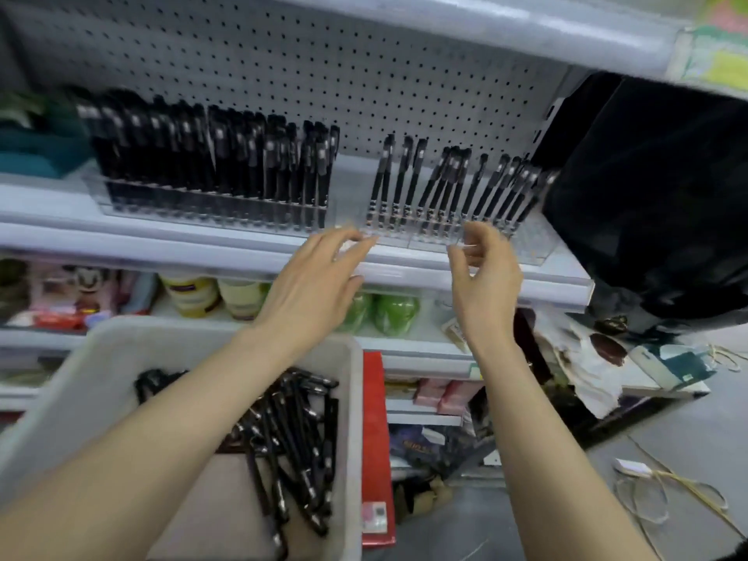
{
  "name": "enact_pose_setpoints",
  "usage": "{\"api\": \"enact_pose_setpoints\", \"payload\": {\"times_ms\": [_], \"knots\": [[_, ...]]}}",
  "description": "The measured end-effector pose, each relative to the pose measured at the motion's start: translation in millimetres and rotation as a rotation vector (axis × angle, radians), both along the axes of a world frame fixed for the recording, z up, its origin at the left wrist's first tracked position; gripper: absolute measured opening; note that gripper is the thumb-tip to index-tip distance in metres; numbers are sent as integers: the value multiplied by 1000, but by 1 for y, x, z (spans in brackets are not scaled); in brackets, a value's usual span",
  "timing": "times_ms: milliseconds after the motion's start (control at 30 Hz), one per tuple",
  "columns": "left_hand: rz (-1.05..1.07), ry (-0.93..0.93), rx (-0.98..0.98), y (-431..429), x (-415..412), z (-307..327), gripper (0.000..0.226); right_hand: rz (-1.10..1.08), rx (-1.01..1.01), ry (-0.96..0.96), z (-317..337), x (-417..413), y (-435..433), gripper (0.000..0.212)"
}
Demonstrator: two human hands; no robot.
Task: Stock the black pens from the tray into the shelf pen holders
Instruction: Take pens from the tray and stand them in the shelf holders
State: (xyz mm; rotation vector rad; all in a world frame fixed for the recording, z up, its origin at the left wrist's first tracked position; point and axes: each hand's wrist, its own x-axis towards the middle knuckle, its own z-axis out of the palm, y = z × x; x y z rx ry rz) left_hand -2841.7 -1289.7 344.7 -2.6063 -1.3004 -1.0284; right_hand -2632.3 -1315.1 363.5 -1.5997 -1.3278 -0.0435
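Left hand, right hand seemingly empty — white pegboard shelf.

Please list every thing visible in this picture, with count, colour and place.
left pen holder: one, clear, upper shelf, packed with black pens
right pen holder: one, clear, same shelf, partly filled
tray: one, pale grey, lower left, loose pens inside
pegboard: one, white, behind the holders
bag: one, black, right of the holders
box: one, red, right of the tray
bottles: at least two, green, lower shelf
left hand: fingers straight, by the right holder's front
right hand: fingers curled there; grip unclear
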Motion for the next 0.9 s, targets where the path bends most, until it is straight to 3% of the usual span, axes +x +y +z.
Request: {"api": "enact_pose_setpoints", "payload": {"times_ms": [233,333,500,600,700,900], "knots": [[75,78,-164,-38,-118,-60,41,345,-264,-36,-63,-142,-41,26],[102,83,-217,-49,-145,-83,37,313,-502,-90,-84,-173,-51,30],[67,94,-296,-53,-152,-111,40,164,-823,-382,-112,-193,-59,21],[58,63,-306,-47,-150,-117,43,133,-861,-352,-121,-192,-53,17],[56,33,-301,-46,-149,-119,46,134,-846,-168,-124,-185,-46,24],[26,10,-309,-51,-150,-126,49,177,-656,28,-123,-189,-46,18]]}}
